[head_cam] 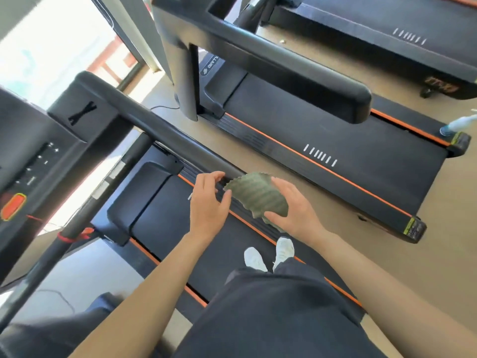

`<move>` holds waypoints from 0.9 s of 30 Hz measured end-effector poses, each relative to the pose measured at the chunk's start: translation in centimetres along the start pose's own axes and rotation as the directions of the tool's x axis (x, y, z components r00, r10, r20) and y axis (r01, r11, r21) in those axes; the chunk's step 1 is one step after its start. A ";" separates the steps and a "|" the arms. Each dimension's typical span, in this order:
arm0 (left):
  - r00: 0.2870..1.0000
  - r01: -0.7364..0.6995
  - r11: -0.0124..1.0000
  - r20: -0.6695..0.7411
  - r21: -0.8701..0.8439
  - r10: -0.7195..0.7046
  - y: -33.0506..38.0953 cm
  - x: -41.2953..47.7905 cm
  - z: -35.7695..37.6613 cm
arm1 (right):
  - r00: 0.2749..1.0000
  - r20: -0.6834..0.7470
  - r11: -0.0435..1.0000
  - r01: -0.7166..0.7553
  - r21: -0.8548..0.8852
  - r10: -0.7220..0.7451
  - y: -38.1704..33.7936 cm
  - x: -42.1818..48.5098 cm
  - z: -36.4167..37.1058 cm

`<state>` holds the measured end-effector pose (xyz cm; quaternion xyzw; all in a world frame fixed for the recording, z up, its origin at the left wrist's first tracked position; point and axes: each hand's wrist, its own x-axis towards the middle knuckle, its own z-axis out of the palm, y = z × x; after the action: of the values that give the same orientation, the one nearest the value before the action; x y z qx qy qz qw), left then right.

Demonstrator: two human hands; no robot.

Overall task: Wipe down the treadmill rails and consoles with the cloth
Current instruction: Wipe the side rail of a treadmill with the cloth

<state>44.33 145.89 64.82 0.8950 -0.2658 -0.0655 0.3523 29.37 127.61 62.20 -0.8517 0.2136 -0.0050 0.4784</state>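
- My right hand [294, 210] grips the green cloth [258, 195]: the thumb pinches its lower edge and the fingers curl behind it.
- The cloth is bunched and ribbed, held in the air just above the near end of the right rail [165, 133] of the treadmill I stand on.
- My left hand [209, 202] is relaxed with its fingers loosely spread. The thumb tip sits at the cloth's left edge, and I cannot tell whether it touches.
- My left fingertips reach over the rail, just beside the cloth.
- The console [31, 161] is at the far left, well apart from both hands, with a red button [13, 206] on it.
- My 2 white shoes [268, 254] stand on the black belt [175, 228].
- On the neighbouring treadmill, a spray bottle [456, 125] stands at the rear corner of the deck.
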 end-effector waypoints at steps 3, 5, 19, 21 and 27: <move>0.953 -0.278 0.957 0.153 0.086 0.263 0.8 -1.2 0.6 | 0.998 -0.066 1.000 0.003 -0.015 -0.004 1.2 -1.2 1.0; 0.867 -0.449 0.885 0.302 0.125 0.397 0.7 -0.9 1.9 | 0.994 -0.108 1.000 -0.014 -0.010 0.013 1.7 -1.5 1.6; 0.701 -0.696 0.704 0.343 0.140 0.625 -6.8 6.1 1.0 | 0.962 -0.270 0.949 -0.133 -0.287 0.053 -3.8 3.6 5.8; 0.682 -0.716 0.686 0.340 0.131 0.647 -8.6 8.2 -0.4 | 0.961 -0.273 0.931 -0.146 -0.334 0.053 -5.6 5.5 7.2; 0.647 -0.737 0.668 0.388 0.100 0.656 -13.2 14.6 -4.4 | 0.941 -0.323 0.884 -0.233 -0.406 0.099 -11.0 11.0 11.3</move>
<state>63.77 148.94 60.38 0.7351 -0.6508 -0.0337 0.1867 45.74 137.65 62.91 -0.9054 0.3505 -0.0413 0.2359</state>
